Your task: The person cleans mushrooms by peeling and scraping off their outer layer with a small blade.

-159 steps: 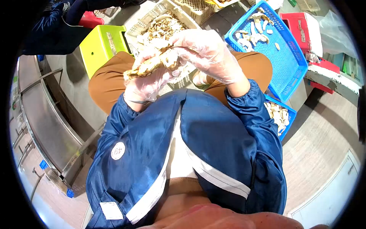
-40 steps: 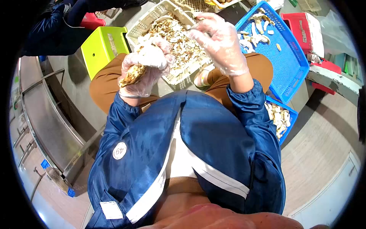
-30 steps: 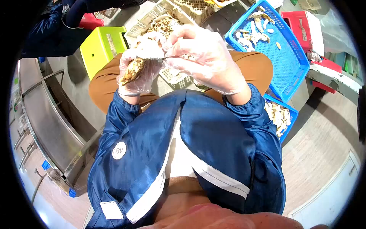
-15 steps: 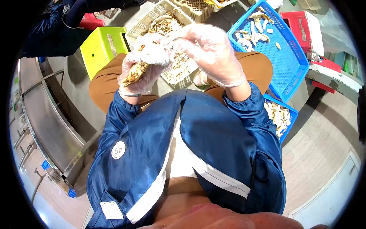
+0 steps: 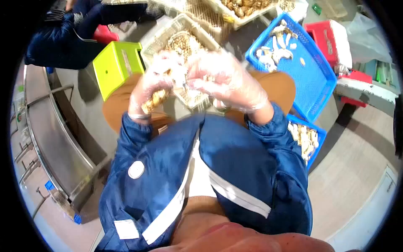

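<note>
As seen from above, a seated person in a shiny blue jacket and brown trousers works with both hands raised over the lap, each in a clear plastic glove. The left hand [image 5: 156, 80] is closed around a lumpy brown-and-white mushroom piece [image 5: 155, 101], whose brown end sticks out on the near side, beside the wrist. Just to its right, the right hand [image 5: 226, 80] has its fingers bent in toward the thumb, pointing at the left hand; blur hides whether it pinches anything. Beyond and below the hands, on the floor between the knees, stands a cream crate [image 5: 152, 40] holding small brown and white scraps. To the right is a large blue tray [image 5: 308, 77], with pale mushroom pieces [image 5: 280, 53] gathered toward its far left part. On its near side sits a smaller blue basket [image 5: 321, 136] filled with more pale pieces. A lime-green stool [image 5: 110, 69] stands by the left knee, and a red stool [image 5: 321, 38] is at the far right, beyond the tray. At the far left, another person [image 5: 56, 44] in dark clothing is partly visible, with a metal frame [image 5: 52, 134] running along the left side.
</note>
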